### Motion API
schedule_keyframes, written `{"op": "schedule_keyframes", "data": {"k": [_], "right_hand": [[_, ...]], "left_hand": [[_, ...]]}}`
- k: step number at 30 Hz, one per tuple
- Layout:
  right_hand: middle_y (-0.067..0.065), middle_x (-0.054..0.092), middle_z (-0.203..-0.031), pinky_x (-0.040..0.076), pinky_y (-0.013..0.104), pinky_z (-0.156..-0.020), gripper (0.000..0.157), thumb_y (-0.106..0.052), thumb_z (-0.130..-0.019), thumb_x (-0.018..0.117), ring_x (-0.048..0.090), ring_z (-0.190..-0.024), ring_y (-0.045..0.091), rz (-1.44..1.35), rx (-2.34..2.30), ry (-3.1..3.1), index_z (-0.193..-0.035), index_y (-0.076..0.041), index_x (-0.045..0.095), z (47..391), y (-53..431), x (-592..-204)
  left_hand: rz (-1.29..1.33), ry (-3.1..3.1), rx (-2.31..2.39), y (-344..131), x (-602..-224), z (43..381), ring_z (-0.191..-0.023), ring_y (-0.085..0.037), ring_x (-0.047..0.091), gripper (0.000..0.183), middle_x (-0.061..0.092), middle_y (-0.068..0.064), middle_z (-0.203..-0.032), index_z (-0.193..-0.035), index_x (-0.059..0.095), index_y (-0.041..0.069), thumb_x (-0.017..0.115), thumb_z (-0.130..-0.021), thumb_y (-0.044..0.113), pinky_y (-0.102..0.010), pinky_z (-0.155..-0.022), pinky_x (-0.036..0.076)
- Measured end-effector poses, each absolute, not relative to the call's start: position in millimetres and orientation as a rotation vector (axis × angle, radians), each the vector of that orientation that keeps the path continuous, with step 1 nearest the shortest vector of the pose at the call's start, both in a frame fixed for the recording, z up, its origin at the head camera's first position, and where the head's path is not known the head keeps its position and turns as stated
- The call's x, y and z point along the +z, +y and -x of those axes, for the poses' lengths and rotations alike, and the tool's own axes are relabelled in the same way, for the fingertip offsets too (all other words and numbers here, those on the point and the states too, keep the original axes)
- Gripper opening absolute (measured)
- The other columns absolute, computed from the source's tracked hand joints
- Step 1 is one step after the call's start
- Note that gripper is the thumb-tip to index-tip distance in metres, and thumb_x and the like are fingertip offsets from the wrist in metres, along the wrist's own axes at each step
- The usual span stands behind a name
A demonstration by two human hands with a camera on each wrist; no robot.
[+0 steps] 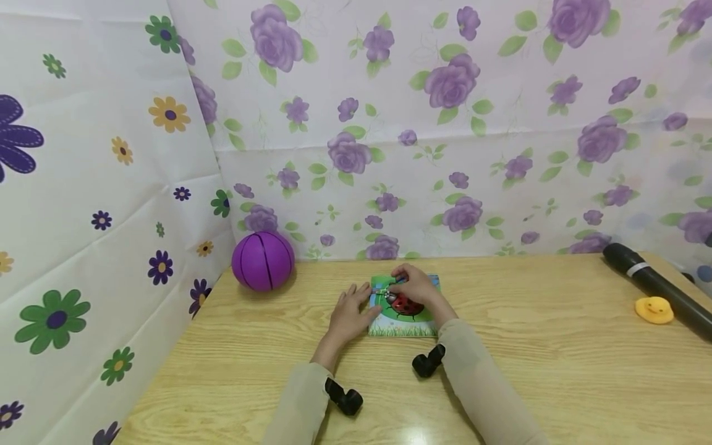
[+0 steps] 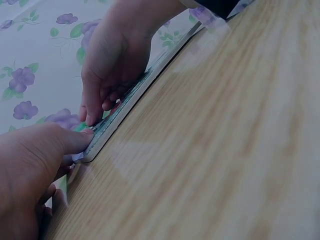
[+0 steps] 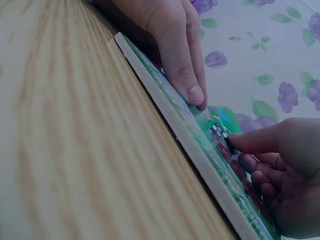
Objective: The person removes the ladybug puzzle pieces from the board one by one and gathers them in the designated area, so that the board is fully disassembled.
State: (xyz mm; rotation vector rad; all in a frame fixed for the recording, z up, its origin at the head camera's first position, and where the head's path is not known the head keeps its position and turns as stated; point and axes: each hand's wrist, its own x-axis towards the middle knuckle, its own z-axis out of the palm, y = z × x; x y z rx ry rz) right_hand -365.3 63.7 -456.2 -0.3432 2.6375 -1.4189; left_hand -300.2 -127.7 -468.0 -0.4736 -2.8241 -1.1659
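A flat picture board (image 1: 403,331) with a red ladybug on green ground and a strip of grass lies on the table. My left hand (image 1: 349,318) is at its left side, fingers stretched along the edge and thumb on the corner. In the right wrist view the left thumb (image 3: 187,82) lies on the board's face. My right hand (image 1: 416,286) reaches over the ladybug from the right, thumb tip (image 3: 240,142) at its head and the other fingers curled above its body. I cannot tell whether a piece is between those fingertips.
A purple ball (image 1: 263,261) stands at the back left against the flowered cloth (image 1: 345,204). To the right lie a yellow rubber duck (image 1: 654,310) and a long dark tube with a pale band (image 1: 662,287). Wood-grain tabletop (image 1: 556,346) surrounds the board.
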Motion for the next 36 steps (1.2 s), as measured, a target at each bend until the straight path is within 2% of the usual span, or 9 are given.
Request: {"op": "schedule_keyframes", "data": {"k": [9, 15, 24, 31, 36], "right_hand": [[0.016, 0.064, -0.111, 0.052, 0.041, -0.087, 0.022, -0.014, -0.094, 0.062, 0.061, -0.1, 0.027, 0.257, -1.583, 2.615, -0.114, -0.004, 0.063, 366, 64, -459], [0.015, 0.065, -0.107, 0.053, 0.04, -0.086, 0.022, -0.013, -0.093, 0.064, 0.062, -0.098, 0.027, 0.21, -1.65, 2.606, -0.112, -0.003, 0.065, 366, 64, -460], [0.016, 0.063, -0.121, 0.052, 0.04, -0.095, 0.026, -0.016, -0.095, 0.063, 0.059, -0.112, 0.03, 0.111, -1.862, 2.442, -0.117, -0.003, 0.065, 369, 71, -457], [0.014, 0.063, -0.123, 0.051, 0.028, -0.085, 0.03, -0.02, -0.096, 0.061, 0.059, -0.1, 0.019, 0.076, -1.942, 2.38, -0.121, -0.003, 0.063, 370, 81, -452], [0.009, 0.062, -0.125, 0.05, 0.029, -0.09, 0.032, -0.022, -0.096, 0.062, 0.057, -0.102, 0.014, 0.019, -1.999, 2.343, -0.123, -0.004, 0.061, 375, 92, -449]], "left_hand": [[0.449, -2.823, -1.187, -126, -468, 300, -0.15, -0.039, 0.02, 0.059, 0.038, -0.013, -0.156, -0.145, 0.044, 0.001, 0.058, -0.097, 0.031, -0.055, -0.126, 0.011], [0.435, -2.828, -1.186, -125, -468, 299, -0.15, -0.039, 0.02, 0.06, 0.037, -0.012, -0.156, -0.146, 0.044, 0.001, 0.059, -0.097, 0.031, -0.054, -0.126, 0.011], [0.412, -2.807, -1.239, -127, -468, 298, -0.151, -0.038, 0.019, 0.061, 0.037, -0.011, -0.157, -0.145, 0.044, 0.001, 0.06, -0.096, 0.032, -0.058, -0.124, 0.012], [0.416, -2.805, -1.243, -128, -469, 299, -0.151, -0.038, 0.019, 0.061, 0.037, -0.011, -0.157, -0.145, 0.044, 0.001, 0.061, -0.096, 0.032, -0.058, -0.124, 0.012], [0.404, -2.804, -1.25, -127, -469, 300, -0.151, -0.037, 0.019, 0.061, 0.037, -0.01, -0.157, -0.145, 0.044, 0.001, 0.061, -0.095, 0.032, -0.059, -0.124, 0.013]]}}
